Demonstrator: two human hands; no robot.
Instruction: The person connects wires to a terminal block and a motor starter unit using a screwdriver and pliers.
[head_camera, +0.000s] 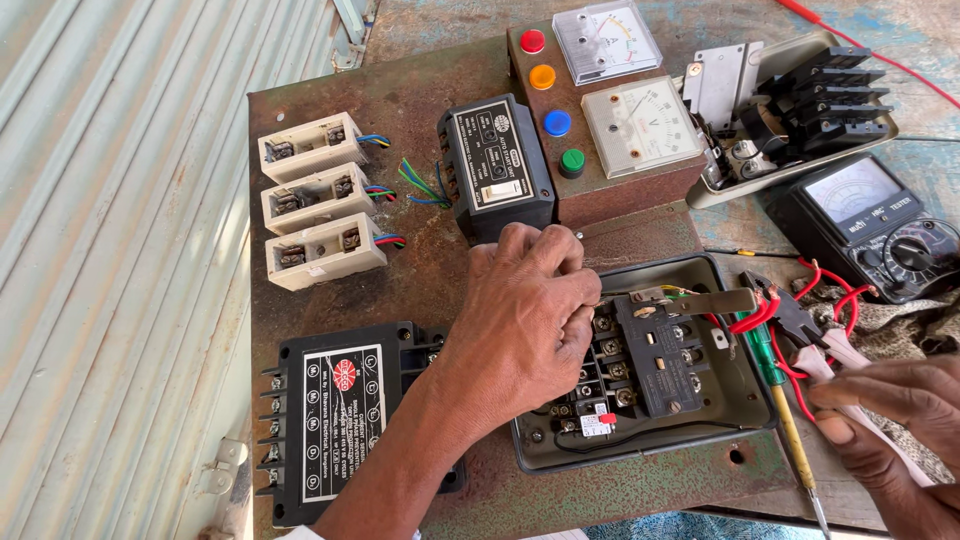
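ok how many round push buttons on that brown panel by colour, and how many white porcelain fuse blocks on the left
red round push button: 1
orange round push button: 1
blue round push button: 1
green round push button: 1
white porcelain fuse blocks: 3
total: 7

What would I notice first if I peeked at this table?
Probably the left hand in the middle, fingers down in an open grey switch box full of black parts and screws. Above it, four coloured buttons in red, orange, blue and green line a brown panel. At the right edge, the right hand holds red-handled pliers.
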